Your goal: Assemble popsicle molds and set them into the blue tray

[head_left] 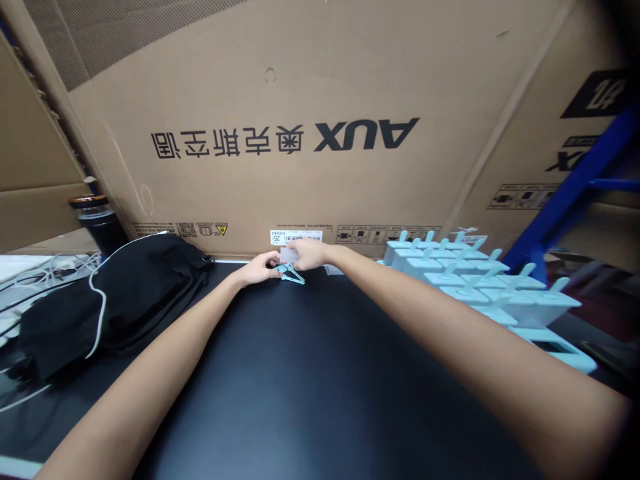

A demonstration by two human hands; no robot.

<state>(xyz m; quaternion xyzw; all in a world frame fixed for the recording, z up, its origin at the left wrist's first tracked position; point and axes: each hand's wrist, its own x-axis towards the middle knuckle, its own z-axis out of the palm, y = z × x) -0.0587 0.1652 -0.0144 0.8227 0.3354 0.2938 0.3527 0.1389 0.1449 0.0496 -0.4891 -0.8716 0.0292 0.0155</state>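
Note:
At the far end of the black tabletop (280,373), my two hands come together. My left hand (257,269) is closed, its thumb and fingers pinching a light blue clip (295,276) that looks like a clothes peg. Beside it, my right hand (310,253) curls over a small pale card (288,256) and grips its edge. Card and clip are close together between the hands; whether they touch is too small to tell. The fingertips of my right hand are partly hidden.
A large cardboard box (280,193) stands upright behind the table. To the right are light blue popsicle molds (480,280) with upright sticks, near a blue metal frame (595,160). On the left lie a black bag (145,287), white cables (100,300) and a dark tumbler (103,227).

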